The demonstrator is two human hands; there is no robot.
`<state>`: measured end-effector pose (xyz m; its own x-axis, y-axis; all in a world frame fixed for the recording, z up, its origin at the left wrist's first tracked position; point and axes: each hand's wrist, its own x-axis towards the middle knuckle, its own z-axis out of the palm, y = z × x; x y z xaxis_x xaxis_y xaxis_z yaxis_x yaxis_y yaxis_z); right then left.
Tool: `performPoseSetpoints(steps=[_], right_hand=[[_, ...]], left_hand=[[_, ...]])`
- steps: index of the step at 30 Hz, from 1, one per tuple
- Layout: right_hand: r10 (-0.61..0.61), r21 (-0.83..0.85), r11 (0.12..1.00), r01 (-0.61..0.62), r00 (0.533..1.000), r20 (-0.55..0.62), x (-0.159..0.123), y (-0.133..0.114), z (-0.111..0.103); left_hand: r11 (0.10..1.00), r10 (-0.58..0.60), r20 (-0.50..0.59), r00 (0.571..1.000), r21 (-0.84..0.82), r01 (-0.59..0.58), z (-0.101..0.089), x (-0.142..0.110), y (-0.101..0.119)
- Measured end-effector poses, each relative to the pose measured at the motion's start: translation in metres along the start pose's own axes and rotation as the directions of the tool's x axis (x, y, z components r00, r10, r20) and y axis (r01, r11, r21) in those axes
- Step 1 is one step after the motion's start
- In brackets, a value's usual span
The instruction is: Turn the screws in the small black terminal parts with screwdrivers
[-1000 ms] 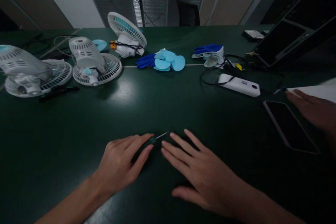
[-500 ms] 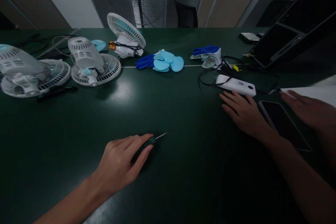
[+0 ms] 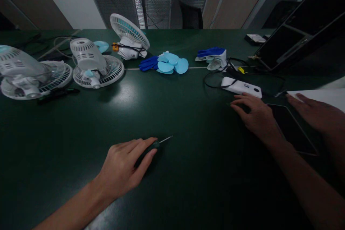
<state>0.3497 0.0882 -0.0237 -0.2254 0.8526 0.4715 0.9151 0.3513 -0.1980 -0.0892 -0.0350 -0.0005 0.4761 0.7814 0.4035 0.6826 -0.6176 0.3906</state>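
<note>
My left hand (image 3: 122,167) is closed around the dark green handle of a screwdriver (image 3: 155,145). The screwdriver's thin metal shaft points right and away, low over the dark green table (image 3: 188,115). Farther right, my right hand (image 3: 254,115) has its fingers curled and its thumb and fingertips drawn together near the tabletop. A tiny dark greenish bit shows at those fingertips, too small to name. Just beyond that hand lies a white power strip (image 3: 239,86) with a black cable. A phone (image 3: 292,127) with a dark screen lies beside my right wrist.
Two fans (image 3: 88,55) lie face down at left, and a third fan (image 3: 130,34) stands tilted behind. Light blue fan blades (image 3: 172,63) rest on a blue glove (image 3: 148,63); more gloves (image 3: 212,55) lie right of them. Another person's hand (image 3: 314,109) touches white paper (image 3: 329,97).
My right hand has gone from flat with spread fingers to curled with fingertips together, its wrist lifting slightly. My left hand and the screwdriver have stayed still.
</note>
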Motion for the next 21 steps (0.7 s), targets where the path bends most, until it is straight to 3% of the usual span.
performPoseSetpoints(steps=[6,13,21], right_hand=[[0.002,-0.053,0.999,-0.001,1.000,0.011,0.002,0.002,-0.002],[0.231,-0.105,0.963,-0.247,0.963,-0.138,-0.001,0.000,-0.023],[0.130,-0.206,0.967,-0.148,0.987,-0.097,-0.003,0.019,-0.029]], left_hand=[[1.000,0.009,-0.007,1.000,-0.006,-0.009,-0.001,0.002,-0.001],[1.000,0.015,-0.009,1.000,-0.001,-0.015,-0.001,0.002,0.001],[1.000,0.000,0.007,1.000,-0.017,0.000,-0.001,0.001,0.000]])
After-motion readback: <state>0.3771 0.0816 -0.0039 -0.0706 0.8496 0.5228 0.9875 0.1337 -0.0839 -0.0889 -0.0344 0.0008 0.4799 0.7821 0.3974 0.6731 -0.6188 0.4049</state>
